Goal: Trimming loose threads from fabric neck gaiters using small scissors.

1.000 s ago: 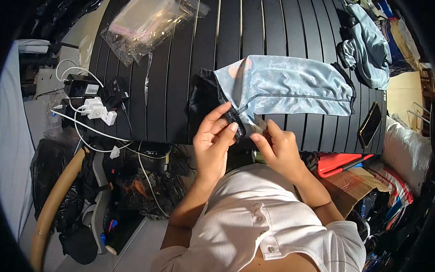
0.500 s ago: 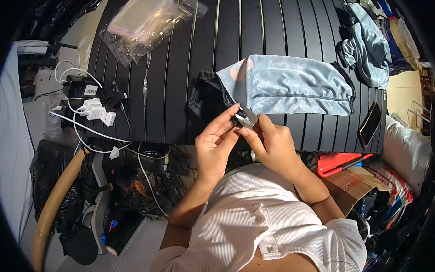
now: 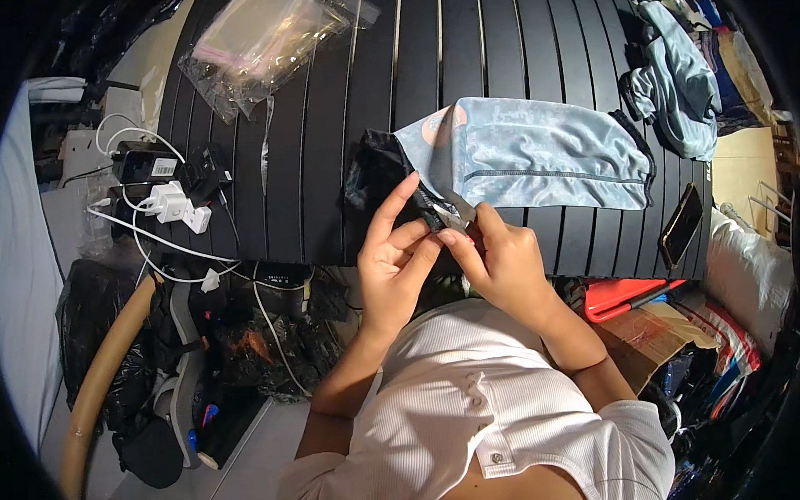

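Observation:
A light blue mottled fabric sleeve [image 3: 546, 139], with black trim and a coral round print, lies across the near part of the black slatted table. Its black fabric end [image 3: 378, 176] is turned toward my left hand [image 3: 390, 264]. That hand pinches the edge of this end between thumb and bent fingers, while the index finger points up and away. My right hand [image 3: 506, 255] is closed round small metal snips [image 3: 454, 211], whose blades lie against the edge between my hands. The handles are hidden inside my fingers.
Clear plastic bags [image 3: 269, 43] lie at the table's far left. White chargers [image 3: 174, 205] with cables sit at the left edge. A second blue fabric piece [image 3: 681, 86] rests at the far right, and a phone [image 3: 681, 227] at the near right corner.
My left index finger has lifted off the edge and stretched up and to the left. My right hand and the snips stay almost in place.

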Demonstrator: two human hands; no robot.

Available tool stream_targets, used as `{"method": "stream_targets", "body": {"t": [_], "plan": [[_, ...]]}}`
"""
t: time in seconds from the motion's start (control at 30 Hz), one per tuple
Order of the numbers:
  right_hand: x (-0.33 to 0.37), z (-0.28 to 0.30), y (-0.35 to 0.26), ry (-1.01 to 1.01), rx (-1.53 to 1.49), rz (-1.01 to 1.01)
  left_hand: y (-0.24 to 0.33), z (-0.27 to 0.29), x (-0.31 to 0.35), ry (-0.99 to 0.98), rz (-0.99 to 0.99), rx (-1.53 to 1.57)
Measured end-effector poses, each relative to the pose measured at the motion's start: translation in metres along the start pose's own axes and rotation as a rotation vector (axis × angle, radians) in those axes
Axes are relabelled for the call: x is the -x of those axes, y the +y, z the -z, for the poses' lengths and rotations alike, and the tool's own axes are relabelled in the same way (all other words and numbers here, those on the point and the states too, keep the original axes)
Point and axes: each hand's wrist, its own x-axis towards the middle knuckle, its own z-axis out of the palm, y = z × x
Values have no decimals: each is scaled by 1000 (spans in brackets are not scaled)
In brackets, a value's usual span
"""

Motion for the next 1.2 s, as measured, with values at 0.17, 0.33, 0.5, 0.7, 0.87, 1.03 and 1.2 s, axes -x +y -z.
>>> {"method": "stream_targets", "body": {"t": [0.17, 0.33, 0.5, 0.7, 0.87, 1.03, 1.2], "plan": [[0, 0, 0, 7, 18, 12, 0, 1, 0, -10, -9, -73], [0, 1, -1, -6, 26, 22, -2, 1, 0, -19, -50, -178], [0, 0, 4, -1, 51, 28, -1, -3, 0, -2, -65, -138], [1, 12, 7, 32, -127, -69, 1, -4, -1, 70, -35, -151], [8, 12, 10, 32, -77, -29, -1, 0, -2, 117, 72, 28], [7, 6, 2, 26, -38, 20, 3, -4, -6, 176, 173, 248], [5, 2, 1, 33, -25, 77, 1, 4, -4, 105, 250, 372]]}}
